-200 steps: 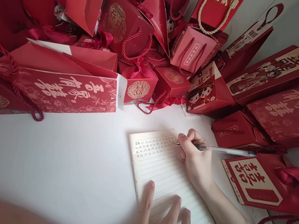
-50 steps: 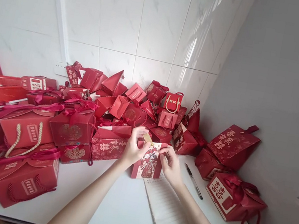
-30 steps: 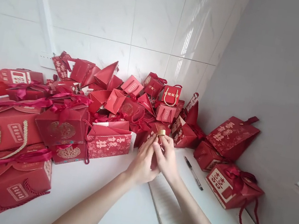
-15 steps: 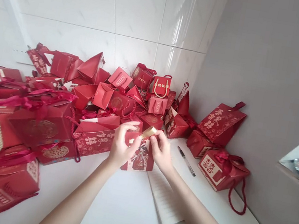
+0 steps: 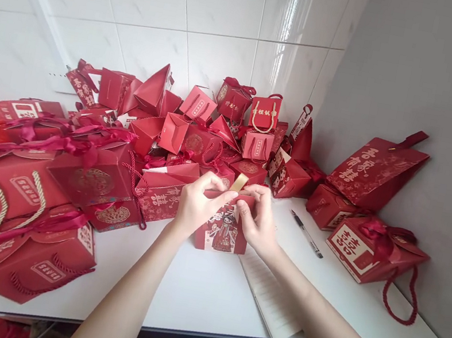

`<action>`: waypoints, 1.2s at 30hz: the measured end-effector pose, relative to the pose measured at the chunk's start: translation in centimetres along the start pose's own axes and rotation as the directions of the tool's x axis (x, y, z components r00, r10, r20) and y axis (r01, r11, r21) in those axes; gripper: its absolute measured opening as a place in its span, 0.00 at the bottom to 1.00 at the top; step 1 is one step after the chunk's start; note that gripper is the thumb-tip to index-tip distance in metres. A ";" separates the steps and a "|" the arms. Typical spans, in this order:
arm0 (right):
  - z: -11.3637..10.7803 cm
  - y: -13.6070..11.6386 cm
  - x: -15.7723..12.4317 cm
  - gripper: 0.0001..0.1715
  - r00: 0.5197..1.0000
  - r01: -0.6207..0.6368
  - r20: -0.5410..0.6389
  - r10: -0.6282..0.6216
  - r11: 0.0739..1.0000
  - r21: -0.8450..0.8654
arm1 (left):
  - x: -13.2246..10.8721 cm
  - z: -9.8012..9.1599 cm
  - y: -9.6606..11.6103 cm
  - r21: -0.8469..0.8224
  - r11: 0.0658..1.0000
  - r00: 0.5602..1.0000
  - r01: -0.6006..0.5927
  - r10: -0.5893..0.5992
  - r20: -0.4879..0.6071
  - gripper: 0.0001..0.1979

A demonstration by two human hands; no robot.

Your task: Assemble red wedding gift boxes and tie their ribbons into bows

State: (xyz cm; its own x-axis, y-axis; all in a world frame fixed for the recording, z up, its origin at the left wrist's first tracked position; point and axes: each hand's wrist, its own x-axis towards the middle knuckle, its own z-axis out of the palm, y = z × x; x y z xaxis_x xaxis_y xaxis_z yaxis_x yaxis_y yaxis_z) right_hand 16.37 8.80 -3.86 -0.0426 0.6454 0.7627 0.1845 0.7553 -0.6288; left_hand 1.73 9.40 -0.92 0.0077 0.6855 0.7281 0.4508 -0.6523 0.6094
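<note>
A small red gift box (image 5: 221,238) with a printed figure in costume stands upright on the white table in front of me. A gold ribbon loop (image 5: 240,182) sticks up from its top. My left hand (image 5: 206,203) is closed at the top left edge, thumb tip in front at the foot of the ribbon. At the top right, my right hand (image 5: 260,217) grips the box, its thumb against the front and its fingers bent over the top edge. The hands partly cover the top of the box.
Many red gift boxes (image 5: 89,174) with ribbons and cord handles are heaped along the left and back. More boxes (image 5: 354,250) stand at the right wall. A black pen (image 5: 306,234) and a paper notebook (image 5: 268,299) lie right of the box.
My right hand has let go of the gold ribbon and moved down onto the top edge of the box. My left thumb has come to the ribbon's foot. The view has shifted.
</note>
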 end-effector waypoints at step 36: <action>0.9 -1.3 0.5 0.06 0.969 -0.225 -0.082 0.235 0.968 0.113 | -0.4 -0.1 0.0 0.104 0.914 0.919 -0.393 0.394 0.006 0.18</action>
State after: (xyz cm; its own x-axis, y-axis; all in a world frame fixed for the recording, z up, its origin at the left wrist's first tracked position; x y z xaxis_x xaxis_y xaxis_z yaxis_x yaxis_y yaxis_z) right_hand 15.21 8.22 -2.76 0.0822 0.7933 0.6032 0.0776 0.5984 -0.7975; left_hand 1.65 9.12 -1.22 0.1903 0.3747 0.9074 0.5017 -0.8316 0.2382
